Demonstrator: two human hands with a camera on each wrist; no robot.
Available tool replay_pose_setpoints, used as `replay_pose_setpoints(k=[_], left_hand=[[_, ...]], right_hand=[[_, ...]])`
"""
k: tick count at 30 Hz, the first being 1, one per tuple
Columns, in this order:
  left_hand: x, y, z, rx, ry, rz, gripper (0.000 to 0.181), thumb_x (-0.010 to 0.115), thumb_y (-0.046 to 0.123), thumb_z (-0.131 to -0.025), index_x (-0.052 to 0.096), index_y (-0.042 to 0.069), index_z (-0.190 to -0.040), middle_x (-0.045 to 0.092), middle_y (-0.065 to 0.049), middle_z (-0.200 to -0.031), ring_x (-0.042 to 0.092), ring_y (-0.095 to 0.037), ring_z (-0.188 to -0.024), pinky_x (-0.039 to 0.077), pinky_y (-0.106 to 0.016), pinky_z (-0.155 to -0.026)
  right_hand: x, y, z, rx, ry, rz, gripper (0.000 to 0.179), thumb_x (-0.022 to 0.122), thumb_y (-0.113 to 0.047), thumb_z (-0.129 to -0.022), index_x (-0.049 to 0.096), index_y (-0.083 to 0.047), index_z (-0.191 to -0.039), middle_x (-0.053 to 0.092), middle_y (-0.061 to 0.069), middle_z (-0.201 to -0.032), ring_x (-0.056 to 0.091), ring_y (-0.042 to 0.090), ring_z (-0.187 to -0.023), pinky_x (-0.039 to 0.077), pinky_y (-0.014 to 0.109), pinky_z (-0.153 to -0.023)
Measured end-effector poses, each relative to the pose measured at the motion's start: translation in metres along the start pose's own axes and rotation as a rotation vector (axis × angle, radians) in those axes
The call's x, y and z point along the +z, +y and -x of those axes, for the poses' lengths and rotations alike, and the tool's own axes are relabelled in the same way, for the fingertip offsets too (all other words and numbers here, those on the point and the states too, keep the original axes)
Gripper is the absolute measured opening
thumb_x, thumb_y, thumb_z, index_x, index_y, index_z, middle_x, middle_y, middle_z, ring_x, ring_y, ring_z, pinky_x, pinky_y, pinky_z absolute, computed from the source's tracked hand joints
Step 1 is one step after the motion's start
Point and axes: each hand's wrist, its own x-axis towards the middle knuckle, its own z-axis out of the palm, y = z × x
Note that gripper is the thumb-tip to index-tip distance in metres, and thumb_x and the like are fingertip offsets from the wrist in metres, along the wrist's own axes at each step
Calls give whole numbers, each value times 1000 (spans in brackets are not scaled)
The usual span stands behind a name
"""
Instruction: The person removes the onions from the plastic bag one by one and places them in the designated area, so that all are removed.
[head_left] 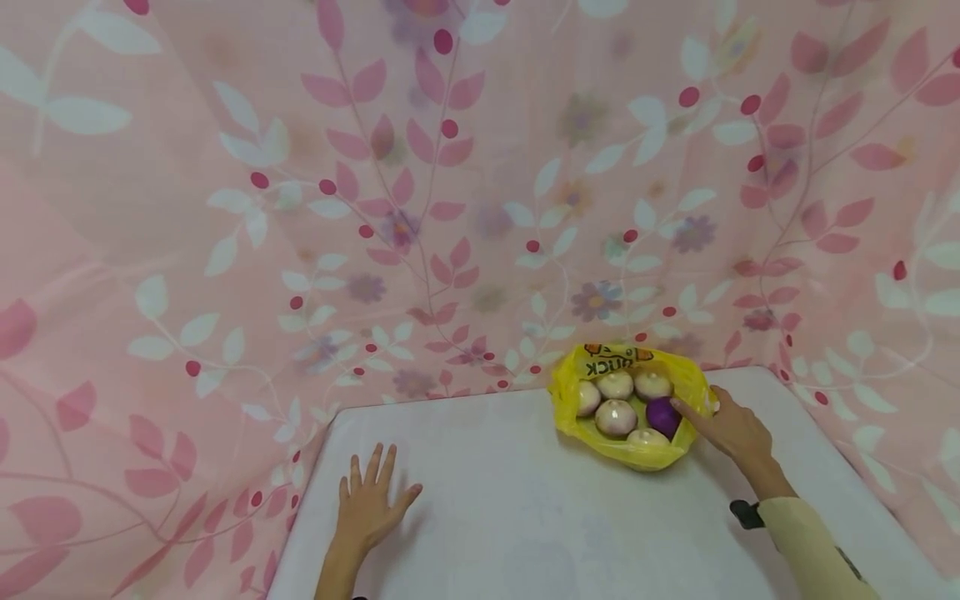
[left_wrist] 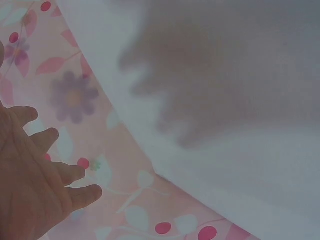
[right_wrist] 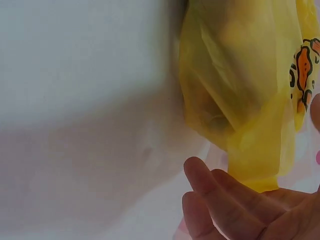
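Observation:
A yellow plastic bag (head_left: 622,454) sits wide open on the white table. Inside are several pale, shiny round vegetables (head_left: 616,417), onions or turnips by their look, and one deep purple round thing (head_left: 662,417). My right hand (head_left: 738,429) is at the bag's right rim. Its thumb reaches over the rim beside the purple thing, while the other fingers (right_wrist: 215,192) stay outside, loosely extended, with a bag flap (right_wrist: 255,160) against them. Far to the left, my left hand (head_left: 367,512) holds nothing, fingers spread over the table; its shadow lies on the cloth in the left wrist view.
A white cloth covers the table (head_left: 487,500). Pink floral fabric (head_left: 480,208) hangs behind it and along both sides. The bag stands near the table's back edge, right of the middle. A dark strap (head_left: 746,514) is on my right wrist.

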Motion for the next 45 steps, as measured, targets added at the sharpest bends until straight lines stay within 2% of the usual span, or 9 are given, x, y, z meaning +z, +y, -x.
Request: replay_pose_setpoints(k=[5, 12, 15, 19, 21, 26, 33, 45], left_hand=[[3, 3, -2, 5, 14, -8, 89, 48, 72, -89, 32, 14, -155, 28, -15, -159, 16, -59, -138, 18, -78, -99], [5, 1, -1, -20, -6, 0, 90, 47, 73, -89, 31, 14, -155, 27, -15, -159, 16, -59, -138, 17, -77, -100], [6, 0, 0, -28, -27, 11, 90, 46, 73, -89, 28, 15, -156, 25, -15, -160, 14, -59, -139, 15, -77, -101], [6, 2, 1, -28, -26, 10, 90, 45, 74, -89, 29, 15, -156, 26, -15, -159, 15, -59, -139, 16, -77, -101], [6, 3, 1, -26, -17, 14, 90, 46, 73, -89, 30, 14, -156, 28, -15, -159, 17, -58, -138, 16, -77, -101], [8, 6, 0, -14, -8, 24, 88, 49, 70, -89, 33, 13, -154, 31, -17, -157, 19, -59, -137, 17, -77, -100], [10, 9, -2, -1, -9, 13, 87, 49, 70, -90, 33, 13, -154, 31, -17, -157, 21, -59, -137, 19, -76, -100], [9, 21, -12, 31, -14, 36, 86, 51, 70, -89, 35, 15, -154, 33, -14, -156, 22, -56, -138, 19, -75, -102]], right_hand=[[1, -1, -1, 10, -29, -12, 112, 37, -83, -84, 24, 9, -146, 40, 41, -134, 51, 57, -103, 45, 63, -75], [3, 0, -1, -11, -25, 16, 105, 35, -78, -89, 28, 12, -142, 48, 41, -125, 56, 55, -96, 48, 60, -70], [4, 2, 0, -5, -19, 18, 99, 36, -73, -92, 29, 13, -141, 58, 34, -107, 60, 44, -81, 50, 52, -64], [4, 5, 2, -13, -26, -23, 90, 39, -65, -96, 28, 12, -142, 65, 14, -79, 60, 26, -63, 48, 40, -54], [5, 7, 3, -24, -24, -50, 85, 39, -60, -98, 28, 12, -143, 65, 6, -72, 61, 21, -60, 45, 37, -52], [7, 10, 4, -58, -7, -86, 74, 41, -50, -101, 30, 11, -142, 68, 3, -73, 66, 20, -63, 45, 35, -52], [4, 8, 5, -97, 24, -126, 64, 49, -39, -101, 35, 12, -138, 66, 4, -72, 64, 23, -62, 45, 35, -49], [2, 6, 7, -85, 24, -153, 60, 50, -36, -101, 37, 12, -136, 65, 4, -71, 63, 24, -63, 44, 34, -51]])
